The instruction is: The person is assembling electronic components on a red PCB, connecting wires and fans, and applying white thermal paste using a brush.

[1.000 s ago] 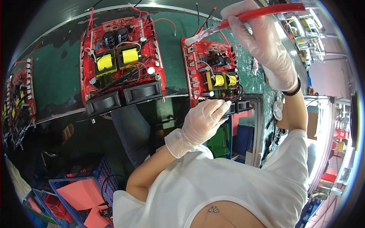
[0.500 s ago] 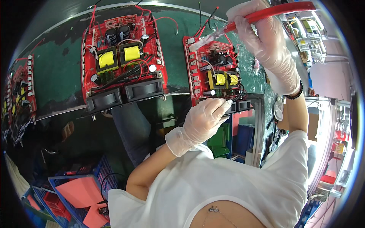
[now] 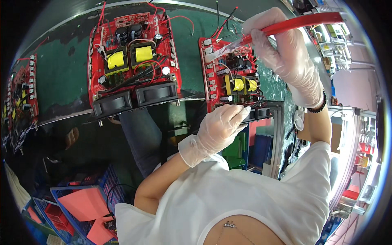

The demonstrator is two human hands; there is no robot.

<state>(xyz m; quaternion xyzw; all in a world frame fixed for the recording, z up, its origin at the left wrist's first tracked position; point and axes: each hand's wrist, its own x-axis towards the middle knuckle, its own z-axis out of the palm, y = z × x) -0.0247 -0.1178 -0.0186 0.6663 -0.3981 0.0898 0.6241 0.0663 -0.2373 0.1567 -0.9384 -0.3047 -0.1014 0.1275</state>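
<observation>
In my gloved right hand [image 3: 277, 45] is a brush [image 3: 304, 24] with a long red handle, gripped with the fingers closed. Its pale, whitish bristles rest at the left row of silver components on a red circuit board [image 3: 209, 98], near the far end. This board carries yellow-wrapped transformers [image 3: 238, 85], dark capacitors and small black fans [image 3: 262, 113] along its near edge. My left hand [image 3: 220, 128], also in a pale glove, closes over that fan edge with bent fingers; the fingertips' exact contact is partly hidden.
A larger-looking red board [image 3: 94, 73] with two black fans stands to the left on the green bench [image 3: 65, 87]. Another board [image 3: 32, 81] sits at the far left. Blue crates [image 3: 55, 192] with pink sheets are below. Loose wires [image 3: 220, 28] stick up beyond the boards.
My right hand and the brush have come slightly nearer, the bristle tip shifting down the row of silver components. My left hand has stayed almost in place at the fan edge.
</observation>
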